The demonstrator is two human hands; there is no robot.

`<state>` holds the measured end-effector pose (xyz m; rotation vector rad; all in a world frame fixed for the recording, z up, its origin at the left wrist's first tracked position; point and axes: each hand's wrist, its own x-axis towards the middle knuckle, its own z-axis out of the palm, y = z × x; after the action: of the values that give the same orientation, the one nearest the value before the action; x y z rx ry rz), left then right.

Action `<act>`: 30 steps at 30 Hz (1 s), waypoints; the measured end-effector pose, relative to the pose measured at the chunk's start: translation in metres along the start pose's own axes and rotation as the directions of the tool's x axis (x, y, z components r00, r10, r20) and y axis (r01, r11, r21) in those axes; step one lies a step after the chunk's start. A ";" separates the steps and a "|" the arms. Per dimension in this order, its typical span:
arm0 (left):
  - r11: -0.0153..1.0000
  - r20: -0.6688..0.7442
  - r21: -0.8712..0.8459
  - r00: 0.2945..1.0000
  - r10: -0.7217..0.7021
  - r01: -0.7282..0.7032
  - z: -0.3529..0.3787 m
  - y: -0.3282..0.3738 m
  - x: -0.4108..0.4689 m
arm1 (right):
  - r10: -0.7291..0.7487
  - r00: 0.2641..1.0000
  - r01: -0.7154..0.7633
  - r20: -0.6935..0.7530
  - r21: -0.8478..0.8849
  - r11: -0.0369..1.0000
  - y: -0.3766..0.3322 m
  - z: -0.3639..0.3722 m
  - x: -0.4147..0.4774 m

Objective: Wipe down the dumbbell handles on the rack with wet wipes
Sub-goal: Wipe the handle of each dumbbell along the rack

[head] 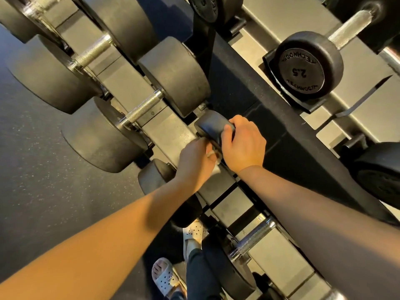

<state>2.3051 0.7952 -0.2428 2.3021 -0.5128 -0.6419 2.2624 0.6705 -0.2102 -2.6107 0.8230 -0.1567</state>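
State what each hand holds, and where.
The left hand holds a bunched white wipe; the right hand grips the dumbbell head by its rim.

Quick tally: two hands, left hand plus right hand. One wipe. Two sandals. Dumbbell count is fuzzy since some are cropped or hidden: at least five on the near row, three on the far row. Four bare knurled handles in plain view. Only one head shows a readable number.
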 end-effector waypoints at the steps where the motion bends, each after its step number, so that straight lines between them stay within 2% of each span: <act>1: 1.000 -0.009 0.022 1.000 0.012 -0.011 0.006 -0.005 0.000 | -0.002 1.000 0.002 -0.004 0.000 1.000 0.000 0.001 0.000; 4: 0.958 0.068 0.260 0.992 0.106 -0.120 0.010 -0.011 0.002 | -0.004 1.000 0.003 -0.013 -0.005 1.000 0.001 0.003 0.000; 7: 0.827 0.109 0.522 0.977 0.181 -0.211 0.003 -0.004 0.000 | -0.005 1.000 0.005 -0.019 0.000 1.000 0.001 0.004 0.000; 13: 0.660 0.187 0.727 0.980 0.075 -0.189 -0.006 -0.010 -0.020 | -0.021 0.999 0.021 -0.027 0.011 1.000 0.003 0.003 -0.001; 17: 0.546 0.248 0.821 0.965 -0.079 -0.166 -0.018 -0.020 -0.024 | -0.013 1.000 0.013 -0.029 0.014 1.000 0.004 0.004 0.000; 19: 0.572 0.263 0.806 0.959 -0.109 -0.156 -0.025 -0.026 -0.020 | -0.006 0.999 0.007 -0.031 0.023 1.000 0.005 0.006 0.000; 23: 0.823 0.249 0.568 0.958 -0.146 -0.022 -0.025 -0.024 -0.004 | -0.007 0.998 0.009 -0.064 0.029 1.000 0.006 0.010 0.000; 25: 0.874 0.229 0.486 0.962 -0.150 0.021 -0.025 -0.022 0.001 | -0.014 0.997 0.016 -0.080 0.034 0.999 0.006 0.011 -0.001; 27: 0.838 0.250 0.545 0.956 -0.152 -0.009 -0.030 -0.026 -0.001 | -0.021 0.996 0.025 -0.091 0.038 0.999 0.007 0.011 -0.001; 30: 0.627 0.266 0.766 0.958 -0.110 -0.141 -0.032 -0.030 -0.013 | -0.032 0.994 0.035 -0.108 0.028 0.999 0.007 0.012 -0.001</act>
<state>2.3185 0.8382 -0.2393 3.0249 -1.1442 -0.8766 2.2602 0.6697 -0.2240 -2.6080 0.8072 -0.3183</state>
